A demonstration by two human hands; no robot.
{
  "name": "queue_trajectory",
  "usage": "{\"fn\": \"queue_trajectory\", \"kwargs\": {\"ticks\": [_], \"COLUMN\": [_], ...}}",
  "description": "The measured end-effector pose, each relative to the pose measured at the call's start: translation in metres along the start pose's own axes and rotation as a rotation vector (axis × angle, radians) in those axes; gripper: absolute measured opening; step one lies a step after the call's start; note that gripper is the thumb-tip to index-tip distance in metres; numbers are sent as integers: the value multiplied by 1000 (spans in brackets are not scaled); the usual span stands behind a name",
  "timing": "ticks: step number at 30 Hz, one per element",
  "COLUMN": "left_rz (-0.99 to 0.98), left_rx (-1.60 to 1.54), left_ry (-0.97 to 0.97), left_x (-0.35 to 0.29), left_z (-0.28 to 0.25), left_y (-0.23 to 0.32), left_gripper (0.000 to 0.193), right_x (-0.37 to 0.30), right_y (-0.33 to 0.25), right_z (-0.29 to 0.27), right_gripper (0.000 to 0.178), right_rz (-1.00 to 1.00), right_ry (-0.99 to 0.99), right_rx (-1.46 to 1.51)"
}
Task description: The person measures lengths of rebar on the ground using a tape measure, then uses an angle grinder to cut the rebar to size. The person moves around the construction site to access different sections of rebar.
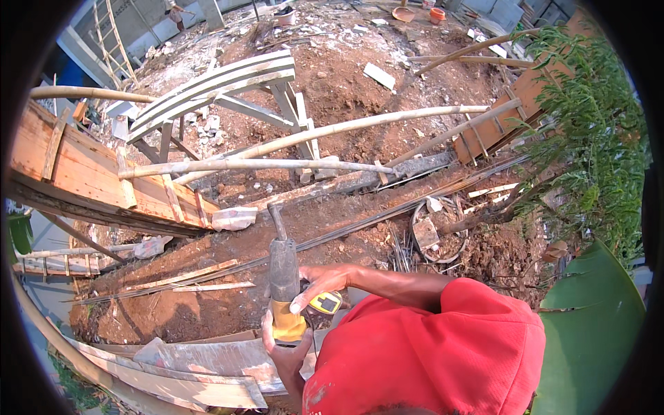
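I hold a yellow-and-black power hammer (284, 277) upright in the picture, its metal bit (277, 221) pointing away from me. My left hand (289, 354) is closed round the yellow rear of its body from below. My right hand (319, 281) wraps the body from the right, its thumb pressed on the yellow casing. Next to my right wrist, against my red sleeve and shirt (429, 339), sits a yellow-and-black piece (325, 302) that looks like a tape measure. A dark cord shows near the tool's rear.
Bamboo poles (332, 131) cross the dug soil ahead, beside a wooden trestle (221, 90). Wood form panels (90, 159) stand left. Long steel rods (346, 235) lie along the trench. A round basin (439, 232) holds rubble. Leafy branches (588, 124) hang at right; boards (187, 377) lie lower left.
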State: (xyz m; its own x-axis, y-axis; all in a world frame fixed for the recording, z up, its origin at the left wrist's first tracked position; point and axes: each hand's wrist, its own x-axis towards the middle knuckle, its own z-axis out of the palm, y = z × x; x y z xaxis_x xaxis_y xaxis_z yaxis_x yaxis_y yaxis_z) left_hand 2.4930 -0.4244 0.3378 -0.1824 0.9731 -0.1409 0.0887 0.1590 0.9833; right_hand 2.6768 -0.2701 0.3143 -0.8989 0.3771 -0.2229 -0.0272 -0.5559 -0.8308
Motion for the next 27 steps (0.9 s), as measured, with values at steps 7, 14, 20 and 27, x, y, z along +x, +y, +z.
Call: {"fn": "queue_trajectory", "kwargs": {"ticks": [7, 14, 20, 27], "left_rz": [344, 347, -61, -3], "left_rx": [153, 224, -171, 195], "left_ry": [-209, -286, -494, -399], "left_x": [37, 23, 38, 82], "left_z": [15, 11, -102, -76], "left_y": [21, 33, -15, -170], "left_gripper": [93, 118, 123, 104], "right_x": [-49, -59, -57, -52], "right_y": [-32, -12, -4, -7], "right_z": [19, 46, 73, 110], "right_gripper": [74, 69, 71, 74], "right_rz": [-150, -185, -170, -317], "right_ry": [213, 438, 459, 424], "right_rx": [50, -56, -292, -399]}}
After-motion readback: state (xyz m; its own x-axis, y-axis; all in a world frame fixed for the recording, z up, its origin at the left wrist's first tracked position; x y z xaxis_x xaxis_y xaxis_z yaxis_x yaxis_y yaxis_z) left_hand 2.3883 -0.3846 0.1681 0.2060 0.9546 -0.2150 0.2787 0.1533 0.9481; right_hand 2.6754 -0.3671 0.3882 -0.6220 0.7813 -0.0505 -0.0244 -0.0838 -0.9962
